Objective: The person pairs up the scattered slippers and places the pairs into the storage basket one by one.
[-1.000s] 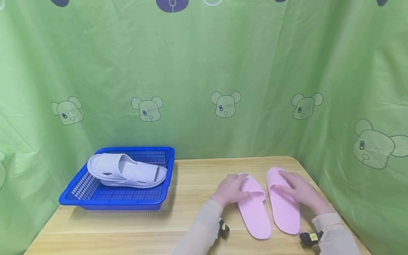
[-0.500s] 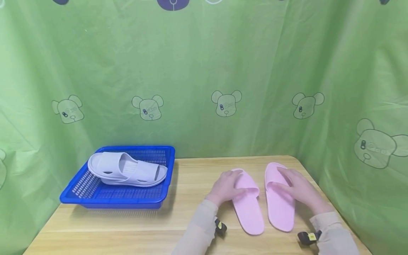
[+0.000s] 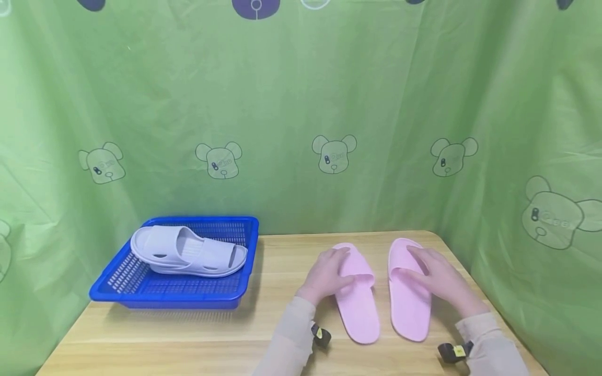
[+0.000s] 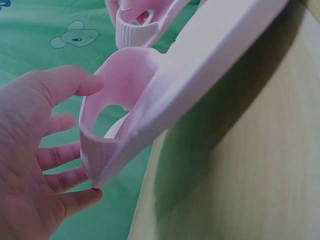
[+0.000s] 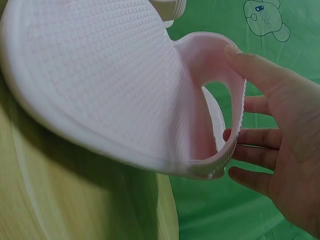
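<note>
A pair of pink slippers lies side by side on the wooden table, toes toward the curtain. My left hand grips the left pink slipper at its strap from the outer side. In the left wrist view, the thumb overlaps the strap's edge and the other fingertips are at its outer side. On the right pink slipper, my right hand holds the strap, its thumb over the edge in the right wrist view. Parts of both straps are hidden beneath the hands in the head view.
A blue plastic basket stands at the table's left, with a pair of pale grey-lavender slippers in it. Green curtains with bear faces hang behind and along both sides. The table's far edge runs close to the back curtain.
Both pink slippers have shifted left and slightly away from me with my hands, the left one farther. The gap between them has widened. The basket and its slippers stay put.
</note>
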`<state>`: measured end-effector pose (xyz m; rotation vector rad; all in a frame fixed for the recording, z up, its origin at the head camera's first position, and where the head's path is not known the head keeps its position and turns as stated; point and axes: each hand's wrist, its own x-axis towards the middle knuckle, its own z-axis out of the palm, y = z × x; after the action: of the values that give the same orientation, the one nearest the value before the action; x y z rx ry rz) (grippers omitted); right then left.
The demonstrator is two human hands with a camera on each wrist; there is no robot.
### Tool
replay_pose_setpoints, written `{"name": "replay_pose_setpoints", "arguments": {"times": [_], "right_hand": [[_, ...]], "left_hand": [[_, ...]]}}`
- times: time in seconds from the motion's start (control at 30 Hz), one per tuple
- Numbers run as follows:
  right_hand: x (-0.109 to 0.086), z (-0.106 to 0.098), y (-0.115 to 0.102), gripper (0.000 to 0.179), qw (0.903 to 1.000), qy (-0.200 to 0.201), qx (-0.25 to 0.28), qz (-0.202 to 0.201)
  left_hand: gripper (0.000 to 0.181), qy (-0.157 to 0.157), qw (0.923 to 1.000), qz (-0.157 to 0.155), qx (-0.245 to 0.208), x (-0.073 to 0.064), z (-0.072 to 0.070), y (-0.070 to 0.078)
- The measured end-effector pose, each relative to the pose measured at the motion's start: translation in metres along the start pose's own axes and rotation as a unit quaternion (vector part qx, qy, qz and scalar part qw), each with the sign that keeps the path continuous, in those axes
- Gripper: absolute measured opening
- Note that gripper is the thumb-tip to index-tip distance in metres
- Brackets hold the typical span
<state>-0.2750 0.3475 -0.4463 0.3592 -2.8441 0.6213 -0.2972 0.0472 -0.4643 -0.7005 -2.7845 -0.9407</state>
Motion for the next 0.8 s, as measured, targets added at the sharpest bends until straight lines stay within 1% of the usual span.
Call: {"name": "replay_pose_setpoints", "arguments": {"times": [0.13,0.37,0.53,0.8], "right_hand": [[0.000,-0.001,-0.002,0.085,1.0000,0.002,-0.005,0.003],[0.000,-0.001,-0.005,0.084,0.9999,0.013,-0.009,-0.001],[0.000,-0.001,-0.006,0.084,0.9997,0.019,-0.012,0.002],[0.001,-0.004,-0.013,0.085,0.9993,0.029,-0.015,0.017]], "left_hand": [[0.081,0.008,0.9998,-0.012,-0.016,-0.001,-0.005,0.000],[0.079,0.020,0.9994,-0.021,-0.020,-0.004,-0.013,-0.002],[0.082,0.026,0.9986,-0.032,-0.032,-0.006,-0.018,-0.004],[0.080,0.058,0.9974,-0.029,-0.032,-0.007,-0.029,-0.008]]}}
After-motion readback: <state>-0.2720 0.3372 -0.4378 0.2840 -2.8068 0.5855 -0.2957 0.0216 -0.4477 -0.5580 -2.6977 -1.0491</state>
